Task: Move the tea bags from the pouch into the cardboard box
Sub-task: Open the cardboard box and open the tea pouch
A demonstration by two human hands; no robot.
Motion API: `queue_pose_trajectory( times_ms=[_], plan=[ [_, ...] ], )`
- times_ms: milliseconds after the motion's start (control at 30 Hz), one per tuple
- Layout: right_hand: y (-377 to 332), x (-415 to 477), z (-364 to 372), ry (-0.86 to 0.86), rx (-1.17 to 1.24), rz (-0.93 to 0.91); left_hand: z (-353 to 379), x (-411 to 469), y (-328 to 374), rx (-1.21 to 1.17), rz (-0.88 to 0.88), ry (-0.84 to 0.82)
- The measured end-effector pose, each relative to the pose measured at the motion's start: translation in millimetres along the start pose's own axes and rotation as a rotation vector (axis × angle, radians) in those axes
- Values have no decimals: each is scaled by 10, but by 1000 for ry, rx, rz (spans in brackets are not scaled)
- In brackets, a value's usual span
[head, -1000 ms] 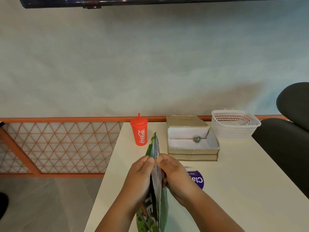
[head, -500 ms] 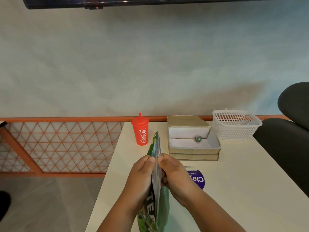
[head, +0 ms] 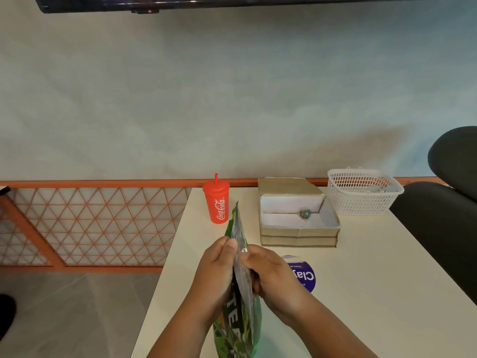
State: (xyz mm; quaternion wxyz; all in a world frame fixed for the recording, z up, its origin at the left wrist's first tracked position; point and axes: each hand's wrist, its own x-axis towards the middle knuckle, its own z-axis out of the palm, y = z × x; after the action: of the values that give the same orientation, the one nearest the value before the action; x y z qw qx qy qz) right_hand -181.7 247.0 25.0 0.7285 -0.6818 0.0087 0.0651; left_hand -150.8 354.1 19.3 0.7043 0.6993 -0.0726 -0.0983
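We face a pale, mottled wall [head: 232,99] behind a smooth cream table [head: 361,280]. On the table sits an open, rectangular, white-lined cardboard box [head: 296,232], with a white plastic mesh basket [head: 361,195] just beside it. Nearer us, the glossy green tea pouch [head: 238,324] is held upright, its foil mouth upward. The left hand [head: 216,270] and right hand [head: 271,275] each pinch one side of its top. A red Coca-Cola cup [head: 216,202] stands behind. In the box lies one small round green object [head: 305,213].
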Motion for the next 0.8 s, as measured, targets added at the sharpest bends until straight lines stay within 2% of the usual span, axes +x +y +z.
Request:
queue_pose_trajectory(
  times_ms=[133,267,367,467,600,800],
  plan=[
    [7,-7,19,19,106,-1,5,-5,7,19,-10,12],
    [70,2,-16,10,219,-5,14,-26,20,-76,-28,9],
    [63,5,-11,19,185,-8,10,-31,41,-71,-24,-13],
    [4,-17,-30,48,24,-26,-46,-5,90,120,11,-39],
    [-140,-26,-124,165,-357,-59,-158,55,255,472,116,-51],
    [-233,-25,-270,334,-735,-91,-360,202,441,887,274,19]
  ],
)
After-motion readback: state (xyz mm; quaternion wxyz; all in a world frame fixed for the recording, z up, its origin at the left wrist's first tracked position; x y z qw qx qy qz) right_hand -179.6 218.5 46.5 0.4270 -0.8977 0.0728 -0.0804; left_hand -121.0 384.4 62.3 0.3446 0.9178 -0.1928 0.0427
